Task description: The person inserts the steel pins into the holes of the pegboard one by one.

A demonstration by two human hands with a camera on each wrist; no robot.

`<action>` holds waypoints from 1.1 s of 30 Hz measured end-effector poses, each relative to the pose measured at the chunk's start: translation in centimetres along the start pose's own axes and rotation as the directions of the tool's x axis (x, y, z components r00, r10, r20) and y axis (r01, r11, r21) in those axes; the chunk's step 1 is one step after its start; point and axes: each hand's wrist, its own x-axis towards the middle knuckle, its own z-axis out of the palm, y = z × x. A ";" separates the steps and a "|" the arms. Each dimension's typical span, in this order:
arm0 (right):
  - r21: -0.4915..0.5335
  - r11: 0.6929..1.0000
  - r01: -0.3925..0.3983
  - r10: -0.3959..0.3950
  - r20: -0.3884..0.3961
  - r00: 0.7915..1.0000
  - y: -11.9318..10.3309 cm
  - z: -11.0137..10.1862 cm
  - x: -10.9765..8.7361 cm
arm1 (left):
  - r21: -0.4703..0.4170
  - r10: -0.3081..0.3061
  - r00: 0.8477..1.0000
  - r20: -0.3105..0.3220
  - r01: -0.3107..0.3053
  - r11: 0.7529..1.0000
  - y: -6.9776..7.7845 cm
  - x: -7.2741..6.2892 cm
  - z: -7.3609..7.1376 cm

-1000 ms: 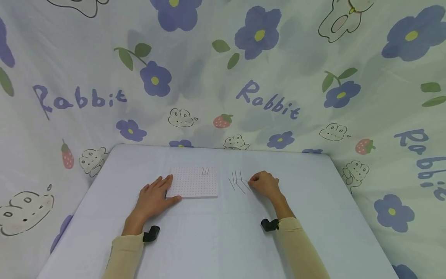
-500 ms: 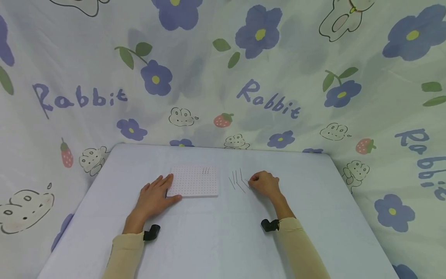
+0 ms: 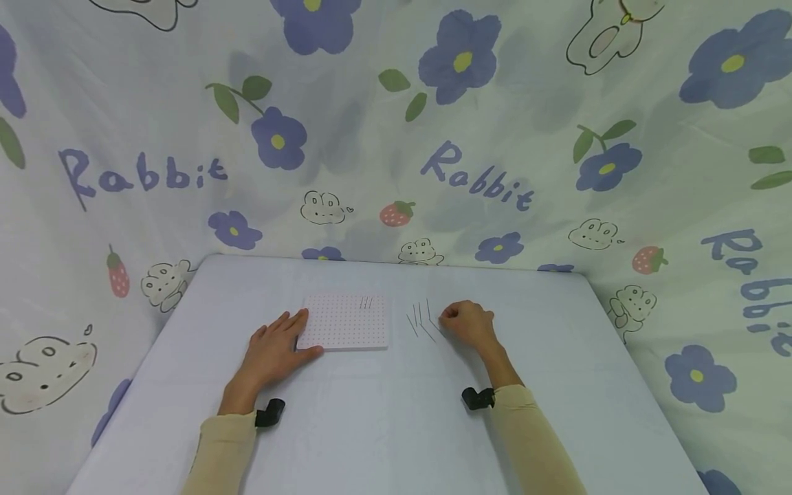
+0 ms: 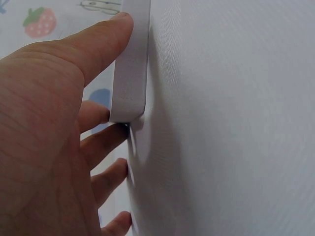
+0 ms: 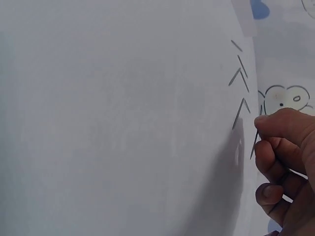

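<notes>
My left hand (image 3: 269, 354) rests at the left end of a white board (image 3: 343, 326) covered in rows of small dots or holes. In the left wrist view its thumb (image 4: 106, 46) lies along the board's side (image 4: 130, 83), fingers spread at the corner. Three thin dark needles (image 3: 366, 302) stand at the board's far right. To the right, my right hand (image 3: 470, 323) pinches a thin needle (image 5: 254, 145) between thumb and index finger, just above the table. Several loose needles (image 5: 237, 114) lie on the cloth beside that hand, toward the board.
A white cloth covers the table (image 3: 396, 426). Behind it and at both sides hangs a printed curtain (image 3: 359, 151) with flowers and rabbits. Black wrist cameras (image 3: 270, 412) sit at both cuffs.
My right hand has risen slightly, a needle between its fingertips. The left hand keeps its place on the board, and the loose needles lie as before.
</notes>
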 end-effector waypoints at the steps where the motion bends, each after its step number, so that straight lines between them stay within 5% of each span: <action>1: 0.004 1.000 0.000 0.000 0.000 1.000 -0.1 0.0 0.1 | 0.002 0.000 1.000 0.000 0.000 1.000 0.0 0.0 0.0; 33: 0.193 0.956 0.221 -0.203 -0.107 0.973 -6.2 0.4 1.8 | 0.009 0.011 1.000 -0.016 -0.011 1.000 0.3 -0.3 -0.3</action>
